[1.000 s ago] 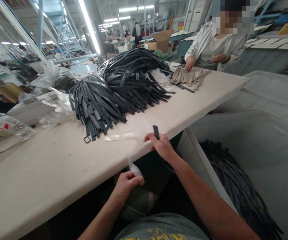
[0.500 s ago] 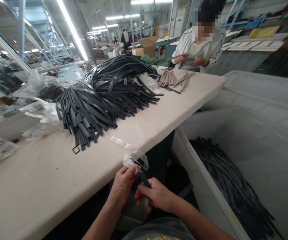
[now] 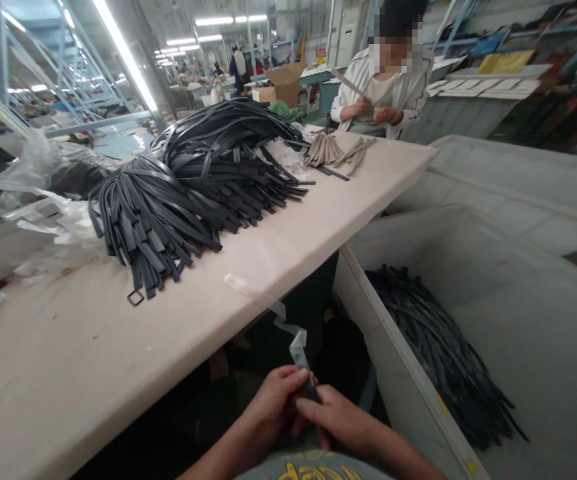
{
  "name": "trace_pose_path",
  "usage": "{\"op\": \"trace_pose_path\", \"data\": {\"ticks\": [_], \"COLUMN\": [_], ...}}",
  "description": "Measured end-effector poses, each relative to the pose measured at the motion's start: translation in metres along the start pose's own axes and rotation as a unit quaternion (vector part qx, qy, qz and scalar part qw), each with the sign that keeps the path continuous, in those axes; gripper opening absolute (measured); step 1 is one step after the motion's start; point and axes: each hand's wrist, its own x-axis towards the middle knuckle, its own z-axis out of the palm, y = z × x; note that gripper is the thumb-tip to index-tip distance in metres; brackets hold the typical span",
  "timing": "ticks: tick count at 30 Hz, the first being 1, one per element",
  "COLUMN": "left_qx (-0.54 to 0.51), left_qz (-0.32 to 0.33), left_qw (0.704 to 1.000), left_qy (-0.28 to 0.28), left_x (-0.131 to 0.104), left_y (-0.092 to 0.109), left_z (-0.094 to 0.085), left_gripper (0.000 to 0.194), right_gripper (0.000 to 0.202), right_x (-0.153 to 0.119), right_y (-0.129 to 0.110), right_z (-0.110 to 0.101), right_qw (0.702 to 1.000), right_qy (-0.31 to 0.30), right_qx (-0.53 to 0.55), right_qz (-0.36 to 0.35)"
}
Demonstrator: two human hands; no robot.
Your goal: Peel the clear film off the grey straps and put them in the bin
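Bare table edge [image 3: 93,373] ahead; strap pile [image 3: 178,193] blocks beyond.

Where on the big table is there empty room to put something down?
The table is bare on its near left part, below the pile of dark straps. Another bare strip runs along the right edge, between the straps and the tan strips near the other person. The far left is crowded with plastic bags. The bin also has free room.

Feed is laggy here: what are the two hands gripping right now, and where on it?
Both the left hand and right hand pinch the end of a dark strap, where a clear plastic sleeve trails up to the table edge.
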Motion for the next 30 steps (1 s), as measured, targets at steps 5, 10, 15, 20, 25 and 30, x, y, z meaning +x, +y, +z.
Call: {"op": "trace_pose_path", "data": {"ticks": [5,10,15,20,25,30], "left_qx": [-0.047,-0.075,-0.156,-0.226,-0.265,-0.269], "left_qz": [-0.143,-0.177,-0.114,-0.036,-0.022,0.007], "left_qw": [0.989,0.978,0.979,0.971,0.962,0.961], "left_qy": [0.009,-0.076,-0.063,0.064,0.065,0.061], "left_x": [0.036,0.041,0.033,0.023,0.007,0.01], "left_y": [-0.026,-0.028,-0.012,0.017,0.017,0.012], "left_z": [0.03,0.077,0.066,0.011,0.006,0.01], "left_gripper": [0.013,0.013,0.009,0.011,0.01,0.008], "right_gripper": [0.056,0.069,0.061,0.056,0.046,0.052], "right_x": [-0.078,-0.117,-0.072,-0.068,-0.036,-0.011], "right_y": [0.051,0.054,0.009,-0.035,-0.052,-0.058], "right_z": [-0.04,-0.066,-0.049,-0.042,-0.038,-0.035], "right_qw": [0.966,0.936,0.936,0.934,0.905,0.876], "right_qy": [0.226,0.308,0.281,0.225,0.209,0.207], "right_qx": [-0.128,-0.164,-0.213,-0.273,-0.368,-0.433], "right_qz": [0.01,0.05,0.0,-0.049,-0.052,-0.048]}}
